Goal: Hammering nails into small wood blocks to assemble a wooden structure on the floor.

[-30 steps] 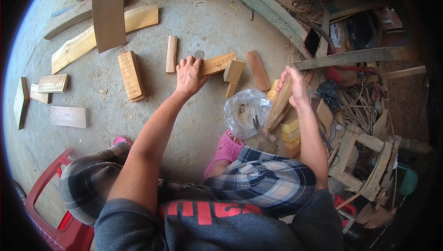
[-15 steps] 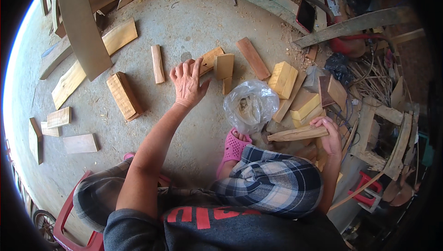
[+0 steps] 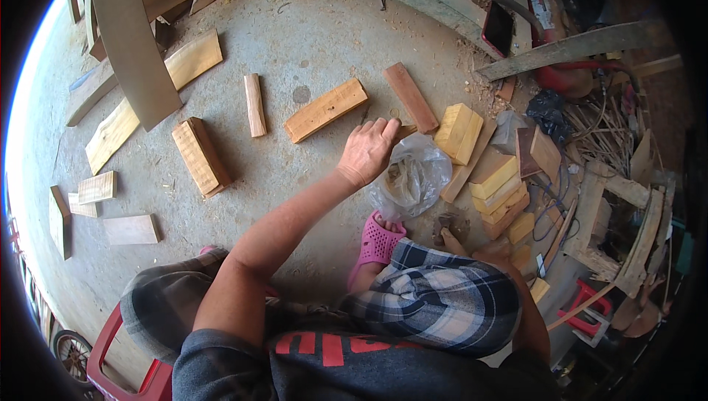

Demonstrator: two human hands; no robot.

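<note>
My left hand [image 3: 369, 151] is closed around a small wooden block [image 3: 405, 131], which pokes out past its fingers at the rim of a clear plastic bag [image 3: 414, 172]. Most of that block is hidden by the hand. Past the hand, a long wooden block [image 3: 326, 110] lies on the floor, with a reddish-brown wood strip [image 3: 410, 97] to its right. My right hand [image 3: 495, 252] is low beside my knee, its fingers mostly hidden. Close to it, a hammer-like tool [image 3: 447, 230] with a dark head and wooden handle shows partly behind the plaid cloth.
Stacked yellowish blocks [image 3: 495, 180] stand right of the bag. A thick block [image 3: 199, 156], a thin strip [image 3: 254, 105] and a pale board [image 3: 131, 230] lie leftward. Curved boards [image 3: 133, 47] rise at far left. A phone [image 3: 498, 29] leans at far right, near a wooden frame [image 3: 590, 216].
My left hand has moved right to the bag. The small upright block by the long block is gone from its spot. My right hand has lowered toward the knee, and the tool's handle has swung downward.
</note>
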